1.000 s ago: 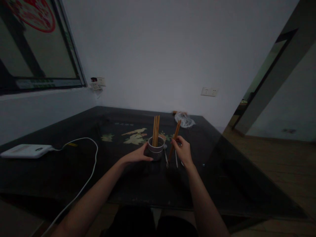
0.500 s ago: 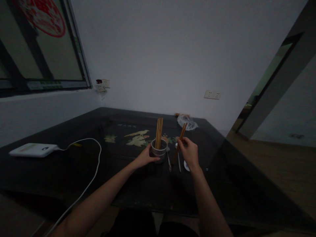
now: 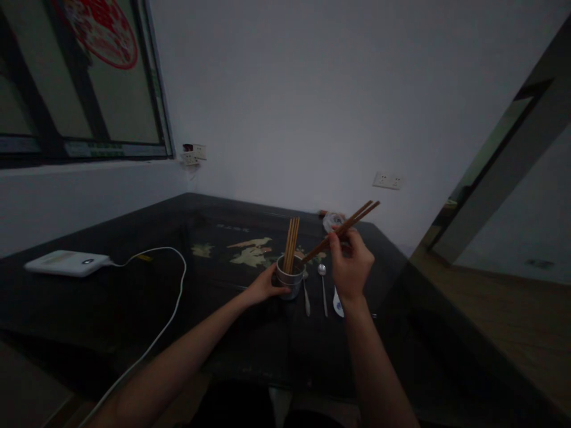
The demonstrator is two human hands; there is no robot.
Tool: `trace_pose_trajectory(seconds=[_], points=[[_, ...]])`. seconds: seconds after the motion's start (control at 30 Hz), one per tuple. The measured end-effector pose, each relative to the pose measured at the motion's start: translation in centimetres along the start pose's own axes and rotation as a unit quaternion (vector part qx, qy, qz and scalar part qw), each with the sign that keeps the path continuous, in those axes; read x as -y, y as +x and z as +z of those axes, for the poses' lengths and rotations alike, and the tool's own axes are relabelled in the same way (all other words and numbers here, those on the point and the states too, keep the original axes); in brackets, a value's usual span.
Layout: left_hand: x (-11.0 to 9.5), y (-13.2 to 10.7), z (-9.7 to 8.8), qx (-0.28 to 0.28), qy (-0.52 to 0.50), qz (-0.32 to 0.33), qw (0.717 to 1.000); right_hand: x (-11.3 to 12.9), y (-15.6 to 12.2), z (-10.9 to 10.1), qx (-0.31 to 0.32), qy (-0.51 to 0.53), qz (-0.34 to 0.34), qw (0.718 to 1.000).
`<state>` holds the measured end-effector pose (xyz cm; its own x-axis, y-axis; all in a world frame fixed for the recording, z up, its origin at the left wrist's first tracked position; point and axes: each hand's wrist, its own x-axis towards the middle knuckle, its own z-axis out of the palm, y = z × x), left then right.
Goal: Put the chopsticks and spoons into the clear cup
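Two chopsticks (image 3: 345, 226), right of the frame's centre, are pinched between thumb and fingers of the right hand (image 3: 353, 267), lower tips at the metal cup's (image 3: 294, 284) rim. The left hand (image 3: 264, 287), half open, curves around the cup, which holds upright chopsticks (image 3: 291, 246). Spoons (image 3: 323, 294) lie on the bench (image 3: 267, 339), lower right of centre.
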<state>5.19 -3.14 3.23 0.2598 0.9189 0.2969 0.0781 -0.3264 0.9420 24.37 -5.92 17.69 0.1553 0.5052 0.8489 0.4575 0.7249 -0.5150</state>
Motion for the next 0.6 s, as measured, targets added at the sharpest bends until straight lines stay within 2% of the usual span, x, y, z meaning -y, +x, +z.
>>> trace_pose_trajectory(seconds=[0.1, 0.23, 0.37, 0.6], points=[[0.3, 0.1, -0.1, -0.009, 0.002, 0.006, 1.0, -1.4, -0.4, 2.5, 0.082, -0.001, 0.025, 0.996], [0.5, 0.2, -0.2, 0.001, 0.0, -0.006, 1.0, -4.3, -1.2, 4.9, 0.168, -0.02, 0.091, 0.981], [0.4, 0.2, -0.1, -0.004, 0.014, -0.011, 1.0, -6.3, -1.4, 5.6, 0.215, -0.016, 0.144, 0.966], [1.0, 0.2, -0.2, -0.013, 0.025, -0.007, 1.0, -7.9, -0.6, 6.4, 0.241, -0.021, 0.166, 0.956]])
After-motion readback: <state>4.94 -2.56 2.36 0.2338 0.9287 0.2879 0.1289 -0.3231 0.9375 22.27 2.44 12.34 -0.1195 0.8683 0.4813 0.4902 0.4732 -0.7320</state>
